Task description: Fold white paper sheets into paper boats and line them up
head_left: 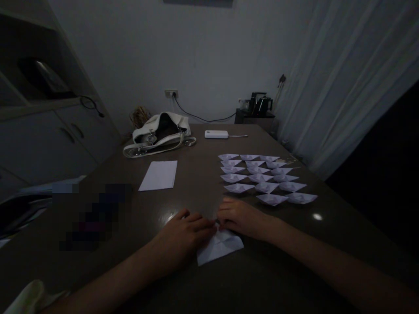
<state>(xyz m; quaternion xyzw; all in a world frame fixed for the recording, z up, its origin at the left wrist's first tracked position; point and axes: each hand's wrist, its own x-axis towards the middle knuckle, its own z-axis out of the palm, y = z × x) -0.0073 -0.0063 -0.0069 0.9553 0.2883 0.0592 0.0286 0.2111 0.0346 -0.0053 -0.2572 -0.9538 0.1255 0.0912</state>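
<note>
A partly folded sheet of white paper (221, 247) lies on the table in front of me, its wide edge toward me. My left hand (186, 233) presses on its left side, fingers closed at the far tip. From the right, my right hand (240, 218) pinches the same tip, so the two hands nearly meet there. The exact fold under the fingertips is hidden. Just beyond my right hand stand several folded paper boats (260, 178) in rows. To the left, past my left hand, is a stack of white paper (159, 175).
A white handbag (160, 133) with a strap sits at the table's far left. Near the far edge is a white power bank (216, 134) with a short cord. Dark kettles (262, 104) stand on a side cabinet behind. A pale curtain (327, 87) hangs at the right.
</note>
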